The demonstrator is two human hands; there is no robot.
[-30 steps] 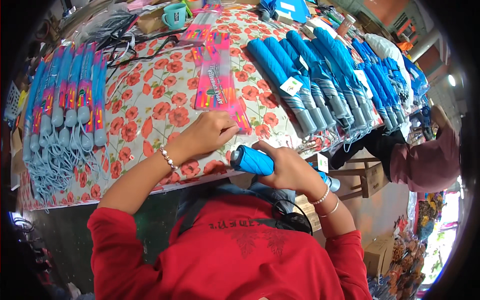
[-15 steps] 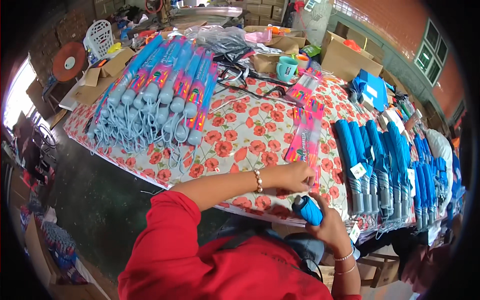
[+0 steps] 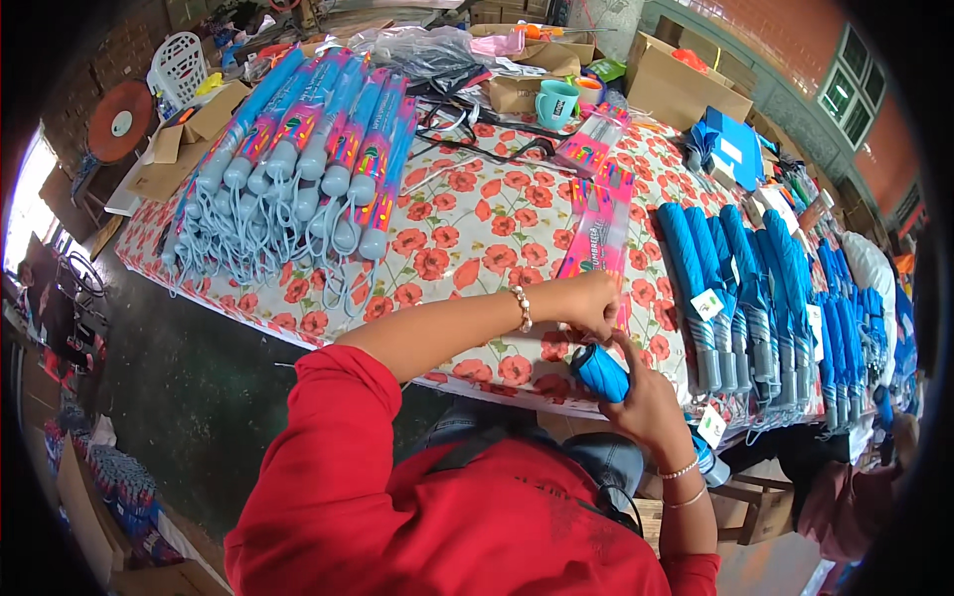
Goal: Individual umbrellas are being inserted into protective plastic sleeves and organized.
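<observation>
My right hand [image 3: 646, 397] is wrapped around a folded blue umbrella [image 3: 602, 374], its dark round tip end facing left over the table's front edge. A white tag [image 3: 711, 425] shows beside my right wrist, and part of the umbrella's lower end is hidden behind that wrist. Just above the tip, my left hand [image 3: 588, 301] is closed in a pinch, close to my right index finger. Whatever lies between those fingertips is too small to make out. Pink printed clear plastic sleeves [image 3: 599, 233] lie flat on the table, their near end partly covered by my left hand.
Sleeved umbrellas [image 3: 288, 164] are piled at the left of the flowered tablecloth [image 3: 467, 233]. Unsleeved blue umbrellas [image 3: 735, 288] lie in a row to the right. A teal mug [image 3: 556, 104] and cardboard box [image 3: 686, 84] stand at the back. Another person's arm [image 3: 845, 507] shows at lower right.
Both hands have moved slightly up and left in the picture, the right carrying the umbrella nearer the left hand. The whole view has shifted a little.
</observation>
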